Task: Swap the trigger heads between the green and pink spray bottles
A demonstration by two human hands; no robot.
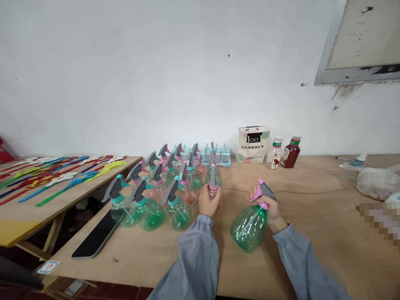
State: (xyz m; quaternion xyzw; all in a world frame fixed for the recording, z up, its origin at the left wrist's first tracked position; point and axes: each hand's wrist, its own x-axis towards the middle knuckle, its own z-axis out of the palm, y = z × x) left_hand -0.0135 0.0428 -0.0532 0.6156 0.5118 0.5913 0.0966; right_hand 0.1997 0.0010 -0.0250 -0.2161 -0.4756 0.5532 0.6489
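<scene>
My right hand (270,209) is wrapped round the neck of a green spray bottle (249,231) with a pink and grey trigger head, tilted over the table. My left hand (209,201) grips the neck of a pink spray bottle (213,178), whose grey and pink head points up; its body is mostly hidden behind my fingers. Left of that hand, several green and pink spray bottles stand in rows. A green one (178,213) with a turquoise collar is at the front, close to my left sleeve.
A black phone (96,234) lies at the table's left edge. Behind stand pale blue plastic holders (216,156), a paper bag (253,145) and two drink bottles (290,152). To the right sits a plastic bag (377,182). Colourful hand-shaped sticks (69,184) lie on another table.
</scene>
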